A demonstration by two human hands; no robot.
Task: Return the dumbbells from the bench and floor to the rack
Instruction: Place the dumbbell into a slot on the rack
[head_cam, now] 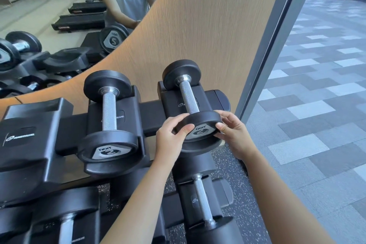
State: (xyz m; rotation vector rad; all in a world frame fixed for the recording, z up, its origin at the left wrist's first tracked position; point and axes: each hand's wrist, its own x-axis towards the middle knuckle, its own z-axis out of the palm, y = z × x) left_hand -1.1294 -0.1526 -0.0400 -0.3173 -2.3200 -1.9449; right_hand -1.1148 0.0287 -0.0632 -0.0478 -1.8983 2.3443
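Observation:
A small black dumbbell marked 2 lies in the rightmost cradle of the black rack's top tier. My left hand grips the left edge of its near head, my right hand the right edge. A second dumbbell marked 2 rests in the cradle just to the left. The cradle at far left holds nothing.
More dumbbells lie on the lower tier. A wooden wall panel and a mirror stand behind the rack, reflecting a person and treadmills. A glass wall on the right shows paving outside. Speckled rubber floor lies beneath.

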